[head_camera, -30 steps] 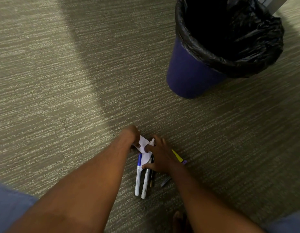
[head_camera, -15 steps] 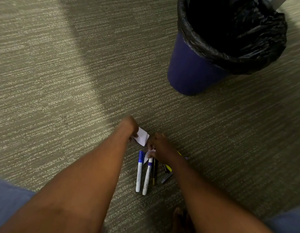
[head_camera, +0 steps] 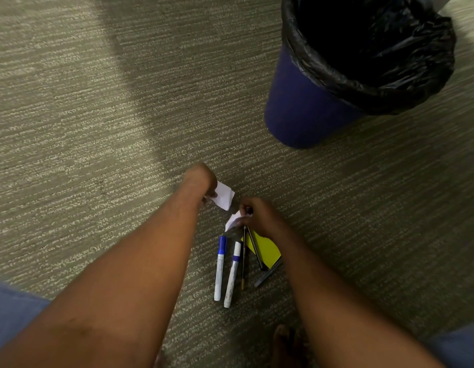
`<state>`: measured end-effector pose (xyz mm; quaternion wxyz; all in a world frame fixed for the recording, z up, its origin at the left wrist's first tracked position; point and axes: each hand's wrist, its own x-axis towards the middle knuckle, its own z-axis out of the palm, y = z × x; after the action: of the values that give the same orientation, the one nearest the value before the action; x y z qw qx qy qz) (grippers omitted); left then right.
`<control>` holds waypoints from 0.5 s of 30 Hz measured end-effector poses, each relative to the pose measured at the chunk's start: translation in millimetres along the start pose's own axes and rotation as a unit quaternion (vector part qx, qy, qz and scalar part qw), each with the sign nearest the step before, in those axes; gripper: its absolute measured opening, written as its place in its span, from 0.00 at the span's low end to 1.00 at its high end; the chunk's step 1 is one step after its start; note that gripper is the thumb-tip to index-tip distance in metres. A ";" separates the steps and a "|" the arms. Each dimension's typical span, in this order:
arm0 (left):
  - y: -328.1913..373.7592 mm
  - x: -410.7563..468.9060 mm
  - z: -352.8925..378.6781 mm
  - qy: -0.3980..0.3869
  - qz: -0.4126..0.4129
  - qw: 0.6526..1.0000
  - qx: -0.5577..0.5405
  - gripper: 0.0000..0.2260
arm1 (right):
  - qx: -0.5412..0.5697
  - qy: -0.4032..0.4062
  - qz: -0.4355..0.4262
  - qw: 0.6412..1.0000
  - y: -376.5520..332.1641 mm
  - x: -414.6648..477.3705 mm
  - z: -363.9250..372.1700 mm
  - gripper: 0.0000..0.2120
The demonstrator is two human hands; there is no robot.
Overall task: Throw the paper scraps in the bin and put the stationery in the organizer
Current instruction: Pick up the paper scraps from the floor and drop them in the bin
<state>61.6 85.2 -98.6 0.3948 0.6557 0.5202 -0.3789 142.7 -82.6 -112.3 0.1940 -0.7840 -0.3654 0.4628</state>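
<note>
Carpet (head_camera: 97,128), one bin (head_camera: 304,107), two hands (head_camera: 201,179) (head_camera: 259,216), two paper scraps (head_camera: 223,197) (head_camera: 231,221), two markers (head_camera: 220,266) (head_camera: 233,274)

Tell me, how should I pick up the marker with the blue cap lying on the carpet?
Pinch the blue-capped marker across its white barrel near the middle, coming straight down from above. It lies flat on the carpet, cap pointing away from you. Its left side is free, but a second marker lies close on its right, so slip one finger into that narrow gap.

Head camera looks steeply down at carpet (head_camera: 97,128), close.
</note>
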 end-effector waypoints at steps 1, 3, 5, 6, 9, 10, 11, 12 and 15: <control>1.7 -2.0 -4.7 0.021 0.008 1.000 -0.019 0.15 | 0.002 0.013 -0.007 1.000 -3.9 3.0 -3.8 0.15; 5.8 -10.7 -14.5 0.027 -0.002 0.999 -0.025 0.18 | -0.001 0.037 -0.020 0.999 -12.2 9.4 -11.4 0.16; 8.5 -15.5 -23.7 0.043 -0.010 0.997 -0.056 0.19 | -0.006 0.062 -0.031 0.998 -21.0 15.6 -18.8 0.15; 10.1 -15.9 -28.2 0.058 -0.005 0.995 -0.079 0.19 | -0.005 0.074 -0.039 0.996 -25.2 18.4 -22.5 0.16; 12.2 -19.5 -35.2 0.138 0.021 0.980 -0.145 0.18 | 0.004 0.106 -0.058 0.993 -37.7 23.9 -34.0 0.16; 12.8 -21.2 -37.1 0.169 0.031 0.973 -0.156 0.17 | 0.005 0.118 -0.065 0.991 -41.5 24.9 -37.7 0.15; 13.8 -23.5 -39.2 0.193 0.040 0.966 -0.164 0.17 | 0.005 0.133 -0.075 0.988 -45.1 25.6 -41.2 0.14; 14.5 -25.8 -41.2 0.212 0.048 0.961 -0.172 0.17 | 0.006 0.148 -0.087 0.985 -48.7 25.8 -44.6 0.14; 17.1 -29.5 -48.5 0.253 0.075 0.945 -0.192 0.16 | 0.001 0.191 -0.118 0.975 -59.7 26.2 -54.1 0.15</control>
<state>77.4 115.6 -50.2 0.3956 0.6794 0.6148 -0.0627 174.1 -21.8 -62.4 0.3142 -0.8090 -0.4111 0.2789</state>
